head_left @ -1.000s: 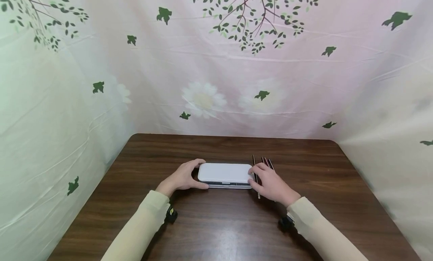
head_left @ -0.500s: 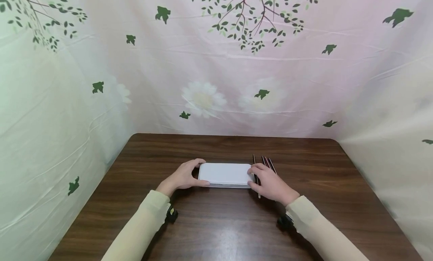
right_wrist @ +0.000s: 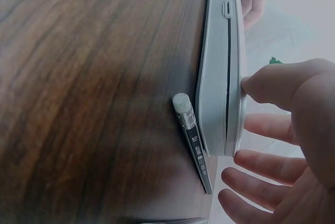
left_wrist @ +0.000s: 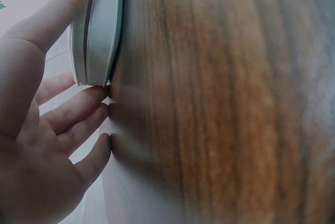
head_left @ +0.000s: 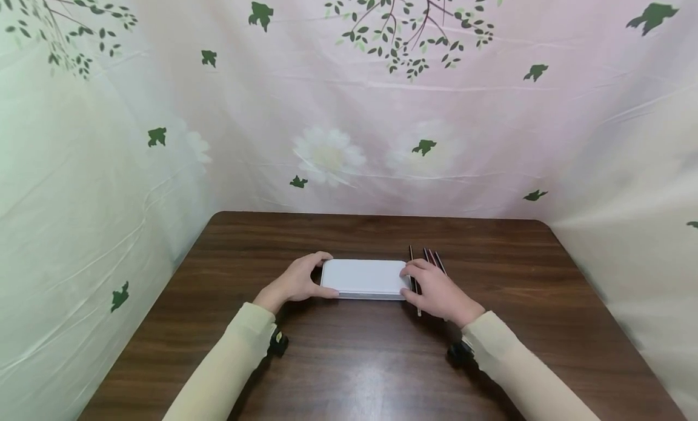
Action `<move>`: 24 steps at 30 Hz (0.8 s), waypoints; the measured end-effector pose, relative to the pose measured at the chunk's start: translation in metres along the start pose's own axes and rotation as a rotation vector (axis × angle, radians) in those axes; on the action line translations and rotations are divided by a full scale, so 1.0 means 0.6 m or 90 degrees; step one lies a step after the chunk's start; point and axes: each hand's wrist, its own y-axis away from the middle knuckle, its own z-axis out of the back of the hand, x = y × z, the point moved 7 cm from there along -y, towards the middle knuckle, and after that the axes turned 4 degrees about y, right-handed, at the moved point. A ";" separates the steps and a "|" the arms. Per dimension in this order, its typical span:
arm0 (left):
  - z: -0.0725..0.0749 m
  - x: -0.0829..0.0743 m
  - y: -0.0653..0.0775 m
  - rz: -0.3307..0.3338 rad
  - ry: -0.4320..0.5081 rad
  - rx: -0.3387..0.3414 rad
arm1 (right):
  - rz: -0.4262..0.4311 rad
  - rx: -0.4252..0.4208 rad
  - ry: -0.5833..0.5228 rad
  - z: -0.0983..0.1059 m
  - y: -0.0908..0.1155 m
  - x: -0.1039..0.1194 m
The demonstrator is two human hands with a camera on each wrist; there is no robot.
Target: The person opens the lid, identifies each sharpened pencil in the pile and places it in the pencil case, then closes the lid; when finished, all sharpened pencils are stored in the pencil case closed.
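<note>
A white pencil case lies lengthwise across the table, its lid down with a thin dark seam along the side. My left hand holds its left end, thumb along the near edge and index finger at the far corner; the other fingertips rest against the tabletop in the left wrist view. My right hand holds the right end, thumb on the lid's near edge and fingers bent over the corner. Beside that end lies a black pencil with a white eraser, partly hidden by the right hand in the head view.
Several more dark pencils lie just beyond the right hand on the wood-grain table. A patterned cloth hangs behind the table and along both sides. Each wrist carries a small black camera.
The pencil case's lid has come down and the dark gap along its front has narrowed to a seam. Both hands stay at its ends. The head view has tilted slightly.
</note>
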 end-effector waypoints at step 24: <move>-0.007 0.001 0.003 -0.001 -0.004 0.010 | -0.005 0.016 0.034 -0.004 0.012 0.002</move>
